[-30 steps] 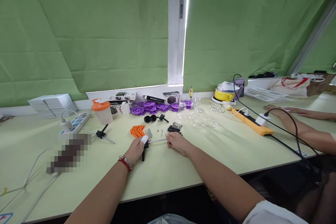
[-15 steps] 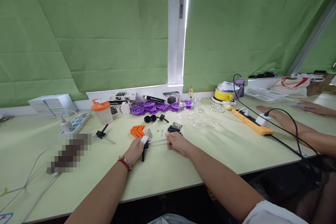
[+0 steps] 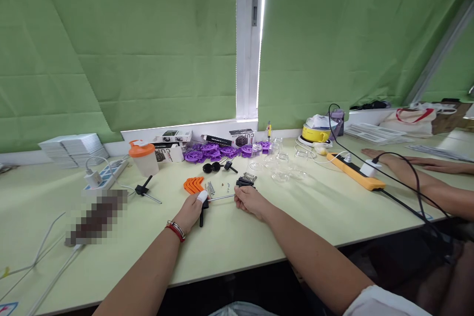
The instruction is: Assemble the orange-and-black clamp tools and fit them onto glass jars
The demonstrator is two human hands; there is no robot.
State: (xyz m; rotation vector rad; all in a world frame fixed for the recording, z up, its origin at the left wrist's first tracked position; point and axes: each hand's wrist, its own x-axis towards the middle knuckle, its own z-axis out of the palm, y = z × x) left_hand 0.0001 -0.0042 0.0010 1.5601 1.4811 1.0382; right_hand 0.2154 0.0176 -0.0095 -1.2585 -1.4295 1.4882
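Since half a second ago, a co-worker's farther hand [image 3: 425, 163] has come in beside that person's other forearm [image 3: 400, 168], while both working hands keep practically the same place. At the left of the bench [image 3: 296, 232], a stack of white boxes [image 3: 72, 150] stands by the wall, with a blurred-out object [image 3: 97, 217] in front of it. Next come a white-and-blue power strip [image 3: 109, 175], a shaker bottle [image 3: 143, 159] with an orange lid, and a loose black clamp piece [image 3: 142, 189] with its own thin rod. Orange bent pieces [image 3: 193, 185] lie just beyond the left hand [image 3: 189, 213], whose thumb wears a white cover; its fingers grip a black handled block [image 3: 202, 217] near the front of the bench, the handle pointing toward the person. From that block a metal rod [image 3: 222, 198] runs rightward to the right hand [image 3: 252, 201], whose fingers are pinched on its end, the tip hidden. Purple plastic wheels [image 3: 210, 151] lie behind, and small springs [image 3: 250, 176] sit just past the right hand. Farther right are clear glass vessels [image 3: 282, 167], then a yellow-and-black power strip [image 3: 355, 173]
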